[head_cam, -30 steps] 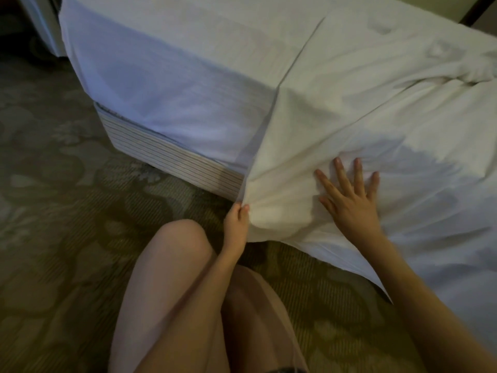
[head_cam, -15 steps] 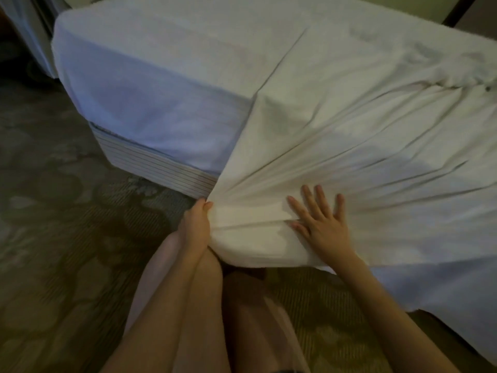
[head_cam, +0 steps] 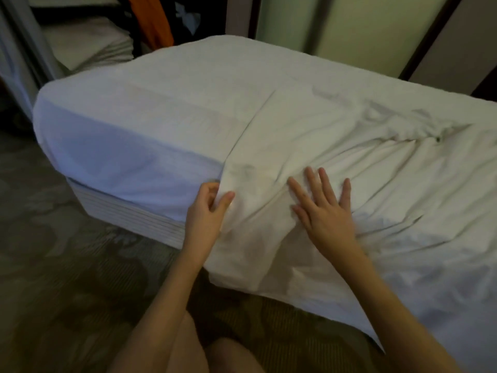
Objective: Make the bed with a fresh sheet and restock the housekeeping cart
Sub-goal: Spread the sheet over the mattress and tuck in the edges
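Left hand [head_cam: 208, 208] pinching sheet [head_cam: 309, 125] at bed corner, right hand [head_cam: 326, 211] flat, fingers spread on it

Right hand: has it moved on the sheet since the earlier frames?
Yes. The right hand has slid up the sheet, from the hanging side onto the mattress's top edge, still flat.

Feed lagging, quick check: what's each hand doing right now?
Left hand: pinching the sheet edge.
Right hand: open, flat on the sheet.

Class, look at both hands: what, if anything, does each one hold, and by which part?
The left hand pinches the white cotton bedsheet by its folded corner edge; the right hand lies flat on it, no grip.
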`<state>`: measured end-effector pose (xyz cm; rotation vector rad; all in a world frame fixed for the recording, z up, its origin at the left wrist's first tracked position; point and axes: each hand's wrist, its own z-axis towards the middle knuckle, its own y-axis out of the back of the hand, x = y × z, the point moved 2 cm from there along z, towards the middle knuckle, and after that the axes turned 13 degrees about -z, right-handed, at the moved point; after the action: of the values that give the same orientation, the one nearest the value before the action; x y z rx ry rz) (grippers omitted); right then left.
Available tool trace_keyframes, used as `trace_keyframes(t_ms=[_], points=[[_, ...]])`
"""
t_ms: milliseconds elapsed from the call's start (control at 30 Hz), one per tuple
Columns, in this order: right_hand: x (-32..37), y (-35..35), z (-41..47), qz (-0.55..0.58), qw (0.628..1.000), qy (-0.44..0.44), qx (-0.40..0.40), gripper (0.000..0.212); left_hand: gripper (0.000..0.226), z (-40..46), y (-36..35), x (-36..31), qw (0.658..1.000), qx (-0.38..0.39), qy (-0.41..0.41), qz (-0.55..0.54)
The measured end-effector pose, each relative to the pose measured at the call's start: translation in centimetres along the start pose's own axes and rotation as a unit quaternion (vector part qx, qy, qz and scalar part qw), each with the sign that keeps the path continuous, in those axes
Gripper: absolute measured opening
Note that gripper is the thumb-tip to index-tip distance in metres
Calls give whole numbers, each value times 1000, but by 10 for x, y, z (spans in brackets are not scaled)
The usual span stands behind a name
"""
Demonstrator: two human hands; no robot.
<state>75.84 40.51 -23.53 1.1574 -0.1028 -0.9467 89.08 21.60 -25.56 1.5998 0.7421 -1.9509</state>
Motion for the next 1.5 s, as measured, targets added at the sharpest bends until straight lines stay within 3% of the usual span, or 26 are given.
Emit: trace_keyframes(t_ms=[133, 333, 433, 500, 567, 700, 867, 1167, 1333, 1433, 1500], points=[[-10, 23, 35, 13, 996, -4, 84, 53, 32, 41, -20, -40, 997, 15, 41, 68], [-42, 61, 72, 63, 977, -19, 204, 59, 33, 79, -41, -68, 974, 28, 153, 165], [-64, 62, 97, 69, 958, -12, 280, 73, 34, 95, -48, -73, 954, 63, 189, 223], [-81, 57, 117, 77, 954, -7, 289, 87, 36, 111, -56, -75, 937, 105, 197, 267], [-97, 52, 135, 80, 952, -12, 296, 89, 38, 134, -72, -82, 933, 132, 224, 247], [-123, 31, 162, 81, 927, -39, 364, 54, 46, 182, -110, -87, 936, 90, 315, 130], [-155, -20, 198, 110, 918, -40, 379, 53, 38, 255, -159, -75, 938, 27, 344, 29], [-216, -115, 308, 158, 927, -12, 340, 53, 18, 386, -247, -63, 946, 42, 311, 86], [-224, -159, 341, 171, 913, -6, 370, 53, 57, 436, -268, -39, 891, 7, 452, 47], [-223, -176, 351, 181, 907, -10, 380, 52, 67, 460, -283, -30, 818, 22, 568, -90], [-223, -187, 352, 183, 907, -21, 379, 55, 74, 473, -296, -28, 780, 50, 617, -96]])
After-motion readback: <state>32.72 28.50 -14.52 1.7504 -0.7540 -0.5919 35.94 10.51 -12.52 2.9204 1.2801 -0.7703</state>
